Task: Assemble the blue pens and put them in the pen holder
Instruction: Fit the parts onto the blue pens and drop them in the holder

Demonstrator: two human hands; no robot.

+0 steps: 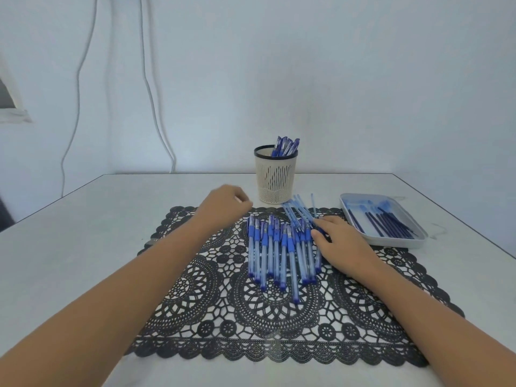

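Eyes on the cream slotted plastic pen holder (275, 177) with its dark rim, upright on the grey tabletop (97, 219). A cluster of capped blue pens (285, 146) pokes out of it, leaning right. Right of the pen holder sits a pale rectangular plastic tray (396, 243), and dark blue ink refills (388, 223) lie in it side by side.

In front of the pen holder, on the black lace placemat (212, 303), lies a row of translucent blue pen barrels with blue grips (279, 252). Loose clear-blue tubes (300, 209) fan out just in front and right of the holder.

The right hand (342, 243) lies palm down at the row's right end, fingertips on the outermost barrels; pinching or only touching, I cannot tell. The left hand (226, 201) hovers just left of the pen holder, fingers curled in and blurred. Whether it holds anything, I cannot tell.
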